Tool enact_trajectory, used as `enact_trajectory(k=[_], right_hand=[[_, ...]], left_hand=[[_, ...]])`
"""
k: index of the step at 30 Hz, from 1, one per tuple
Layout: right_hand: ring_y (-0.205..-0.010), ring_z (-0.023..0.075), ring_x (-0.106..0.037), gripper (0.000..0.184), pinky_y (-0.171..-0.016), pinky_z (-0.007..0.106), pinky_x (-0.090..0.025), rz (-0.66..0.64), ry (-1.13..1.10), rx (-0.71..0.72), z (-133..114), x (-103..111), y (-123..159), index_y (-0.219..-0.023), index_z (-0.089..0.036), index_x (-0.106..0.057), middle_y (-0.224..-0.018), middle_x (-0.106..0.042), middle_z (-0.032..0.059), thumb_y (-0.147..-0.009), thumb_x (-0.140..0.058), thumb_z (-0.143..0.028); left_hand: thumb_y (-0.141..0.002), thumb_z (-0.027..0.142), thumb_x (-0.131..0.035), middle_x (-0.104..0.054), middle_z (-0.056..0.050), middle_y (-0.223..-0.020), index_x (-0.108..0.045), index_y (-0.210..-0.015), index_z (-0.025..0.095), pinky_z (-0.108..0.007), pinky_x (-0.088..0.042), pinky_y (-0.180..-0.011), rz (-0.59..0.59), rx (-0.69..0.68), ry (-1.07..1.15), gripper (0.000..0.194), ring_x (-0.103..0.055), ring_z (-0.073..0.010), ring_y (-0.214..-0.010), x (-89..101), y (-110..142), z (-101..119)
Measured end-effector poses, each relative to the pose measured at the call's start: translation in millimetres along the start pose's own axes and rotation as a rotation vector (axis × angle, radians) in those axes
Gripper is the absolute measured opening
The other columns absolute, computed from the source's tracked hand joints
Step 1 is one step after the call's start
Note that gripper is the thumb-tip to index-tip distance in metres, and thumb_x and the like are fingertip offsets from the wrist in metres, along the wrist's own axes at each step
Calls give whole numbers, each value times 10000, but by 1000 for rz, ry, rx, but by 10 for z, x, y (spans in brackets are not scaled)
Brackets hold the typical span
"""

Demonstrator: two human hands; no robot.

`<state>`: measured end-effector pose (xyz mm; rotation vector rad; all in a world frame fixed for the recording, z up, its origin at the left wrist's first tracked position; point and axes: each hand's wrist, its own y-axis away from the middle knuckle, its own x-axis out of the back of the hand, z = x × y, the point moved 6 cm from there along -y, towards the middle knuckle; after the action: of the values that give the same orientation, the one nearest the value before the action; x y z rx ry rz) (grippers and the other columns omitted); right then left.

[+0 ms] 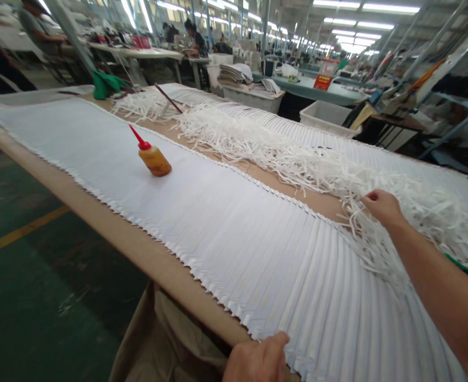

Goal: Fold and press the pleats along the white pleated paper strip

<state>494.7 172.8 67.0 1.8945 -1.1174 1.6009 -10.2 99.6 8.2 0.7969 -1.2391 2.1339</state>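
On the near side of the table point(98, 218), a long white row point(226, 212) stretches from far left to near right. Its far left part lies flat and smooth; toward near right the ridges stand clearer. I judge that this row is largely laid out, while the big loose heap point(265, 139) behind it is not sorted. Beyond the heap, a second row point(281, 124) lies in order. The bottle point(156, 160) leans on the near row.

The left hand point(257, 359) touches the row's near edge, fingers bent; I cannot tell whether it pinches a strip, as the lower border cuts it off. The right hand point(382, 207) is at the heap, with fingers curled inward; what is between them, I cannot tell. The row's near right end is cut off, and the bottle's label side is hard to read.
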Motion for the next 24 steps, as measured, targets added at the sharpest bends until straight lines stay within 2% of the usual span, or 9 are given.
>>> enact_trajectory(k=[3, 5, 7, 9, 11, 13, 15, 17, 24], right_hand=[[-676, 194, -572, 308, -635, 319, -414, 10, -106, -13, 352, 522, 389, -916, -175, -653, -839, -722, 122, -818, -607, -464], [-702, 208, -594, 323, -669, 328, -445, -101, -267, 48, 404, 736, 797, -899, -198, -631, -826, -723, 117, -808, -626, -508], [-773, 231, -629, 344, -744, 344, -476, -361, -380, 199, 220, 795, 1332, -876, -212, -625, -811, -711, 103, -837, -616, -553], [-776, 222, -620, 344, -736, 337, -468, -683, -295, 363, -94, 743, 1972, -873, -220, -646, -780, -686, 77, -914, -568, -552], [-734, 189, -594, 323, -703, 310, -447, -921, -224, 527, -450, 690, 2584, -883, -219, -641, -776, -669, 48, -985, -491, -487], [-747, 166, -585, 278, -697, 281, -423, -988, -215, 656, -775, 666, 3009, -855, -209, -609, -812, -667, 35, -1007, -461, -388], [-742, 150, -576, 240, -679, 266, -390, -991, -190, 731, -991, 612, 3238, -833, -202, -577, -817, -659, 23, -1005, -459, -320], [-729, 144, -570, 222, -662, 261, -365, -967, -170, 757, -1102, 521, 3310, -822, -199, -565, -802, -650, 16, -997, -465, -292], [-717, 145, -596, 132, -666, 250, -363, -1004, -206, 771, -1352, 23, 3360, -863, -189, -646, -803, -694, 28, -921, -539, -241]], left_hand=[[-828, 32, -362, -640, 8, -663, -515, -1033, 190, -235, -453, -460, -76, 27, 141, 301, -640, -151, -519, -23, -109, 48], [-848, 48, -394, -676, -40, -803, -543, -1039, 194, -238, -508, -531, -139, 61, 231, 282, -667, -158, -620, -17, -235, 111], [-890, 74, -426, -688, -105, -1051, -564, -1134, 189, -266, -568, -667, -168, 95, 299, 303, -693, -168, -786, 19, -405, 207], [-927, 109, -451, -593, -158, -1343, -535, -1287, 188, -333, -580, -856, -141, 97, 309, 378, -675, -203, -1033, 76, -588, 328], [-951, 164, -483, -522, -176, -1446, -506, -1359, 171, -404, -534, -994, -150, 77, 291, 408, -587, -255, -1231, 84, -719, 447], [-970, 212, -492, -642, -153, -1262, -586, -1232, 157, -414, -531, -976, -243, 104, 303, 284, -608, -268, -1172, 15, -742, 500], [-991, 241, -470, -704, -87, -963, -643, -1000, 177, -360, -547, -843, -362, 217, 358, 185, -663, -235, -936, -77, -646, 453], [-997, 253, -462, -688, -46, -822, -646, -872, 190, -302, -516, -736, -431, 387, 463, 231, -652, -195, -782, -137, -473, 339], [-950, 359, -492, -526, 49, -575, -564, -841, 183, -217, -365, -427, -464, 1016, 979, 219, -507, -120, -426, -249, 166, -8]])
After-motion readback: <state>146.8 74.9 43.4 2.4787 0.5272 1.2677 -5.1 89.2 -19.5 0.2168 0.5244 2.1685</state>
